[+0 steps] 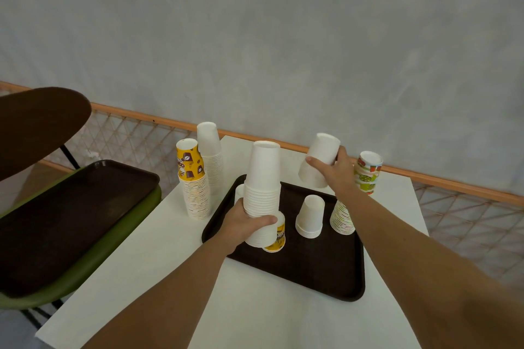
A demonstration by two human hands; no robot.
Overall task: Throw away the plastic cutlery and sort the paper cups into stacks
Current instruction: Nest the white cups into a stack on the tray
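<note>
Here the left hand [244, 224] has its grip wrapped around the tall white stack [262, 193] above the tray [312, 272], while the right hand [337, 171] holds tilted white cups [319, 160]; a careless nesting could topple that tall stack.

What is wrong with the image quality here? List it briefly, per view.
Head view: wide-angle bending curves the orange rail; even, soft light, faint shadows, no glare on the dark tray; forearms at the bottom edge look soft; the white cup in the right hand is slightly blurred.
</note>
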